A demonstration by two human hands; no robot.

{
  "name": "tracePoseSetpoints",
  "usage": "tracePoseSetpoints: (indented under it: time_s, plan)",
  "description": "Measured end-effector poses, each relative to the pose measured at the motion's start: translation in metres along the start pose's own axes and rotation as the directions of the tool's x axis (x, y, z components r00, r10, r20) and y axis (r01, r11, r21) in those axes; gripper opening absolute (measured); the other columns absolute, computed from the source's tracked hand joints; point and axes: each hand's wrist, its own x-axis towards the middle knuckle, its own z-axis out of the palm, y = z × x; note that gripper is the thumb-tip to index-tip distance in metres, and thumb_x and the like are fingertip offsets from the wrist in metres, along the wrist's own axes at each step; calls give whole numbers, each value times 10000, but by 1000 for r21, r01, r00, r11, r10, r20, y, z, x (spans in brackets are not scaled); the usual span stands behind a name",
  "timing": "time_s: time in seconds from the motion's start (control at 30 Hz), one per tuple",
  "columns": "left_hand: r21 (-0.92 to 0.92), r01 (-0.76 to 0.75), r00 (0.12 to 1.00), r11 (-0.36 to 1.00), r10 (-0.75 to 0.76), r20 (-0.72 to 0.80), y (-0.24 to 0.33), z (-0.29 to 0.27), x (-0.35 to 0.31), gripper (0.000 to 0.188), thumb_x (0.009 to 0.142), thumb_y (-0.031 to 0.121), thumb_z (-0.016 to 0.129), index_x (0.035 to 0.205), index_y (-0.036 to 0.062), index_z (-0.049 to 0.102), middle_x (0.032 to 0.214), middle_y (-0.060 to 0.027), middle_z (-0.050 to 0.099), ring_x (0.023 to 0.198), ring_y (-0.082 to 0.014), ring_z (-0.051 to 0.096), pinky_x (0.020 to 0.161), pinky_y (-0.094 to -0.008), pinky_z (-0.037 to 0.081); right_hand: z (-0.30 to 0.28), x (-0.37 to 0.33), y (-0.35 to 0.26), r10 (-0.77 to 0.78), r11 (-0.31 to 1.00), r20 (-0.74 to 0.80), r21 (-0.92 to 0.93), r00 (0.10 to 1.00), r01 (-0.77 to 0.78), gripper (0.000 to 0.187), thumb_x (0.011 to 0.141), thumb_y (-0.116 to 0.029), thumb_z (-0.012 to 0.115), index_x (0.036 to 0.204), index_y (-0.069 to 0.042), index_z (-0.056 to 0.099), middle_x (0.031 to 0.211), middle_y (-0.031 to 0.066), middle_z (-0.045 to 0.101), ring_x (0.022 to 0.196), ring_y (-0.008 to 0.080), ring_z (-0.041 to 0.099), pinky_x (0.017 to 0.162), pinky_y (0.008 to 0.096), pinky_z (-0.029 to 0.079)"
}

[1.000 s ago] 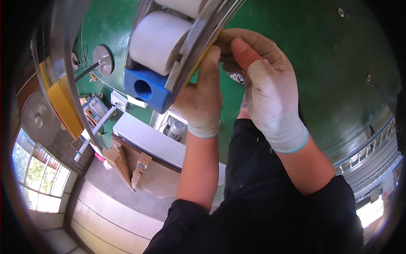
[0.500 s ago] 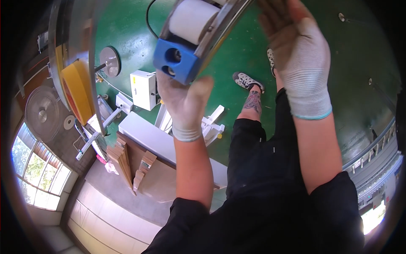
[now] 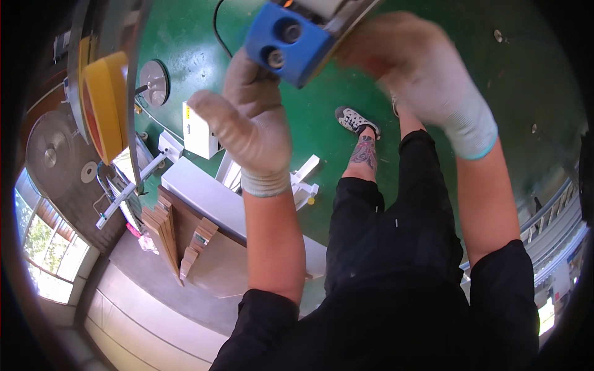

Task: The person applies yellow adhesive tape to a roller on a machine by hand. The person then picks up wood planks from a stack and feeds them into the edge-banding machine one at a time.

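Note:
A blue block [image 3: 288,40] with two round recesses, each with a bolt in it, forms the end of a metal-framed assembly at the top. My left hand [image 3: 257,127], in a pale knit glove, is just below and left of this block. Its thumb sticks out to the left, apart from the bent fingers, whose tips are partly hidden near the block. On the assembly's right side is my right hand [image 3: 427,77], gloved too, reaching toward its metal edge. Motion smears its fingers, so I cannot tell whether they touch.
A yellow tape roll [image 3: 105,105] hangs in a metal frame at the left. Past it are a white box [image 3: 199,131], a round disc [image 3: 154,83] and a long white beam [image 3: 204,191]. Brown boards [image 3: 162,226] stand below. A roller conveyor [image 3: 544,229] curves along the right.
My left hand has turned, its thumb swinging from the block's right to its left. My right hand has come down and leftward toward the assembly. The blue block appears higher and farther right.

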Motion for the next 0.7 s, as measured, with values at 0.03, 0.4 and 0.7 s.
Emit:
tracePoseSetpoints:
  time_s: [0.03, 0.4, 0.7]
  plan:
    - [13, -21, 999, 1000, 21, -33, -2, 6, 2, 1070, 982, 870, 196, 1433, -14, 597, 1328, -140, 686, 1263, -264, 586, 1157, -431, 383, -7, -5, 2, 241, 958, -45, 173, 969, -230, 249, 889, 24, 619, 1103, -19, 738, 1056, 136, 764, 941, 271, 732, 823, 381, 586]
    - [615, -438, 829, 656, 559, -4, -41, 27, 12, 698, 696, 44, 932, 1313, 43, 606, 1204, -153, 660, 1120, -302, 679, 973, -370, 548, -34, -39, -27, 543, 840, -318, 200, 777, -505, 296, 1083, -168, 518, 1185, 42, 699, 1029, 129, 753, 886, 171, 680, 808, 292, 538]
    - [607, -239, 760, 758, 535, -369, -73, 27, -33, 844, 827, 213, 827, 1537, -12, 429, 1418, -205, 587, 1331, -434, 531, 1152, -496, 411, -96, 57, -40, -208, 846, -155, -524, 966, 98, 607, 1162, -422, 356, 1329, 113, 588, 1245, 253, 693, 1148, 331, 692, 1025, 446, 551]
